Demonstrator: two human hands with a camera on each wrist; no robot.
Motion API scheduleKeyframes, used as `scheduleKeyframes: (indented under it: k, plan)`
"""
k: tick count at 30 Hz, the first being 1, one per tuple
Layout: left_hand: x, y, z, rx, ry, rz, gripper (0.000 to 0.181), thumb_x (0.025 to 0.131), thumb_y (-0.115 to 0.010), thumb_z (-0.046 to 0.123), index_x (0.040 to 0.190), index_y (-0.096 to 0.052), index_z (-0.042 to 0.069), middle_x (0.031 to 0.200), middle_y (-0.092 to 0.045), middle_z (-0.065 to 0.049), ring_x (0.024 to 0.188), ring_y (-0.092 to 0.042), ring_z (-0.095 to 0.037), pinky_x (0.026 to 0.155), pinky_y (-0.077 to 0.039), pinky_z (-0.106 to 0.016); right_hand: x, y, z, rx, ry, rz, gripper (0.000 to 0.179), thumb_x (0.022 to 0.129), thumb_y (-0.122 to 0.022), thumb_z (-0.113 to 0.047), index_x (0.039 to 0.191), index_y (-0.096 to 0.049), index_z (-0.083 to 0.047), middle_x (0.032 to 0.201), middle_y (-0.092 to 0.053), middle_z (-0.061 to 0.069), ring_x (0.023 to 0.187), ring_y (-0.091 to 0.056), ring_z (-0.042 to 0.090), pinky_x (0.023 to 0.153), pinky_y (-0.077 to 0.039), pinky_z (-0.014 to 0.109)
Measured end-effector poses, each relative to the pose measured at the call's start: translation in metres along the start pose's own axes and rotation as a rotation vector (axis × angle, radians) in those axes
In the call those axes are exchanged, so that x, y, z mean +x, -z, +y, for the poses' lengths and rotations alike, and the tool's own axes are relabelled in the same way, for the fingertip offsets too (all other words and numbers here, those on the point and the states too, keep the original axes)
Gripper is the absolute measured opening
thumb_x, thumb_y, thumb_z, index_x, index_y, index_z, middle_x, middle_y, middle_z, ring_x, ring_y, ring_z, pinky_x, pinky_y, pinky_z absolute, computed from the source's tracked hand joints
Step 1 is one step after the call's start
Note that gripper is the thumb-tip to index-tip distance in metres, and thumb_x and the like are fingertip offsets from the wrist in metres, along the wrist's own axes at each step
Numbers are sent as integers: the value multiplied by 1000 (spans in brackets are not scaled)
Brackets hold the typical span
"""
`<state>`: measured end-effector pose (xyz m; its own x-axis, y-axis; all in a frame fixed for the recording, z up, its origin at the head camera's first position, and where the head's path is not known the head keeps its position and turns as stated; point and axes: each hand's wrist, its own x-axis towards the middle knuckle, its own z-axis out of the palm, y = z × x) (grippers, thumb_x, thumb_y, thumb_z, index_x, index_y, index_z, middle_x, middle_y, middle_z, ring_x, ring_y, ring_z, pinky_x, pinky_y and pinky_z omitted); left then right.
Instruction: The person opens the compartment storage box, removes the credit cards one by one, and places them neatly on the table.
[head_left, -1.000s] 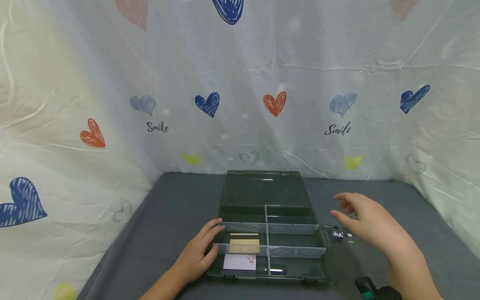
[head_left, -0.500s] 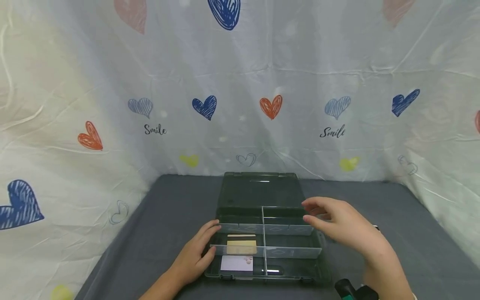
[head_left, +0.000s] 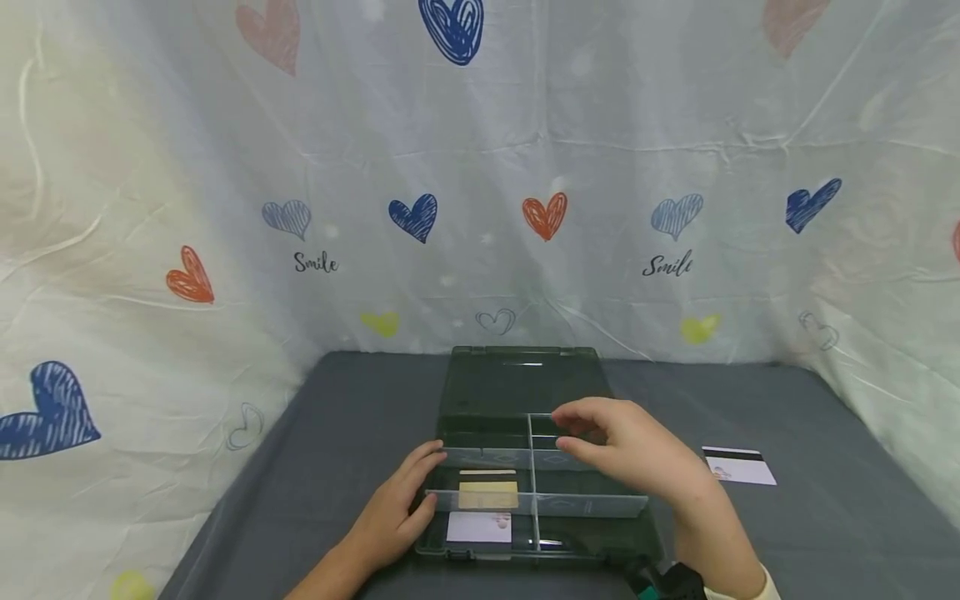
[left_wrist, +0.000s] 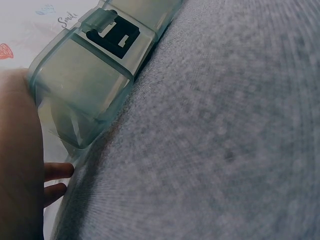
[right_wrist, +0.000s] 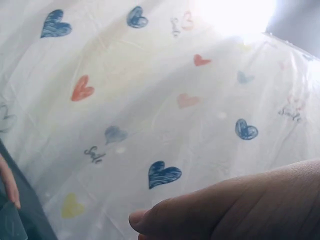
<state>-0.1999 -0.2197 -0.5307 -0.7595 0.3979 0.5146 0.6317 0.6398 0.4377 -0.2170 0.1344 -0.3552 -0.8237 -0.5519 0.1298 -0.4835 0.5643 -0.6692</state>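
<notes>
A dark translucent divider box (head_left: 588, 529) lies with its lid (head_left: 525, 379) raised at the back. My left hand (head_left: 382, 512) rests along the box's left edge, its fingers and thumb touching the rim. In the left wrist view, the box's side and latch (left_wrist: 120, 37) stand beside this hand. Over the right-hand compartments hovers my right hand (head_left: 637, 450), fingers loosely bent and thumb apart. Nothing shows between them. A gold card (head_left: 487, 492) with a dark stripe sits in the middle left compartment. A white card (head_left: 478, 527) lies in the front left one.
To the right of the box, a white card with a black stripe (head_left: 738, 467) lies on the grey cloth (head_left: 810, 417). White curtain (head_left: 600, 250) printed with hearts surrounds the table. A glint shows in the front right compartment; its source is unclear.
My right hand has moved left from beside the box to over its right compartments. The striped white card has come into view; the black VIP card is now hidden. My left hand has stayed put.
</notes>
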Motion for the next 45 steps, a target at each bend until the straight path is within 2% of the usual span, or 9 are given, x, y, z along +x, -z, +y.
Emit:
scheduleKeyframes:
  k: [9, 13, 21, 28, 31, 35, 38, 40, 45]
  plan:
    - [-1, -3, 3, -9, 17, -10, 52, 101, -61, 13, 151, -47, 9, 158, -42, -9, 142, -45, -23, 101, -48, -51, 16, -32, 6, 13, 27, -103, 33, 98, -71, -29, 125, -71, -10, 119, -71, -2, 103, -69, 16, 84, -56, 37]
    - [0, -1, 2, 4, 8, -5, 50, 101, -60, 13, 150, -48, 8, 158, -42, -10, 142, -45, -24, 101, -49, -51, 26, -56, 4, -27, 29, -102, 32, 98, -71, -24, 122, -73, -3, 109, -74, 3, 85, -70, 11, 71, -56, 32]
    - [2, 0, 0, 19, 1, -13, 47, 103, -58, 15, 149, -50, 9, 158, -42, -9, 141, -46, -25, 101, -48, -52, 42, -109, 1, -365, 101, -7, 16, 95, -71, -16, 93, -77, -1, 71, -69, 3, 62, -64, 14, 60, -55, 33]
    - [3, -1, 0, 15, -11, -4, 45, 102, -59, 12, 146, -52, 7, 157, -43, -12, 140, -47, -25, 101, -48, -50, 43, -147, 3, -728, 148, 122, 42, 102, -62, -28, 66, -69, -8, 64, -65, 3, 59, -67, 18, 51, -55, 32]
    - [2, -1, 0, 19, -7, -2, 44, 101, -59, 12, 144, -54, 8, 156, -44, -12, 140, -48, -25, 101, -49, -50, 43, -155, 4, -723, 197, 125, 50, 105, -56, -28, 58, -62, -13, 55, -58, 0, 52, -62, 16, 47, -53, 31]
    - [2, -1, 0, 19, -7, -4, 42, 101, -59, 11, 142, -55, 8, 156, -44, -12, 138, -49, -25, 98, -50, -51, 44, -158, 9, -558, 233, 66, 54, 110, -45, -33, 59, -55, -20, 50, -45, -9, 50, -55, 10, 47, -48, 30]
    - [2, -1, 0, 17, -9, -5, 40, 101, -59, 12, 141, -56, 9, 156, -44, -12, 138, -49, -26, 97, -51, -51, 45, -157, 10, -447, 221, 21, 53, 111, -39, -42, 66, -59, -22, 57, -47, -13, 56, -57, 8, 49, -48, 28]
    - [2, -1, 0, 16, -10, -5, 39, 101, -59, 12, 140, -57, 9, 156, -43, -11, 138, -50, -26, 97, -51, -51, 45, -157, 10, -462, 206, 21, 56, 111, -36, -48, 69, -62, -21, 62, -54, -11, 61, -61, 9, 50, -49, 28]
    - [2, 0, 0, 20, -10, -5, 37, 102, -58, 14, 139, -58, 9, 156, -44, -11, 137, -51, -26, 97, -51, -51, 45, -161, 9, -665, 114, 73, 68, 108, -33, -58, 87, -75, -9, 79, -70, 3, 73, -70, 19, 51, -54, 34]
